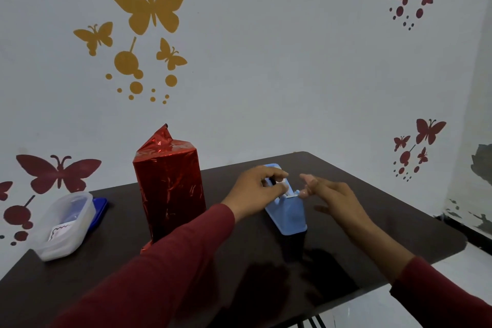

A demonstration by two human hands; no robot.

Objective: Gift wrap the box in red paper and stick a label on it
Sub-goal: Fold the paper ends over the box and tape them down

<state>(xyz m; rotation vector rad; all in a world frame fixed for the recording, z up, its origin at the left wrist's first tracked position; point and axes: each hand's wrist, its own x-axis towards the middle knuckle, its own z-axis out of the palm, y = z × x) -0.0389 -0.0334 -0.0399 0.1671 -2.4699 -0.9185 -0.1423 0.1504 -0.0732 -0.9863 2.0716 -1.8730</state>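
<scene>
Our left hand (259, 186) grips the top of the light blue plastic tape dispenser (288, 210); our right hand (331, 194), fingers extended, pinches tape at its cutter.

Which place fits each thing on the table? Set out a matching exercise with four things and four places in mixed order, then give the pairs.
Things:
1. wrapped box
2. tape dispenser
3. plastic tub
4. blue lid

Places:
A. under the far side of the tub
B. between the left hand and right hand
C. upright, left of the dispenser
D. near the table's left edge

Pairs: 1-C, 2-B, 3-D, 4-A
</scene>
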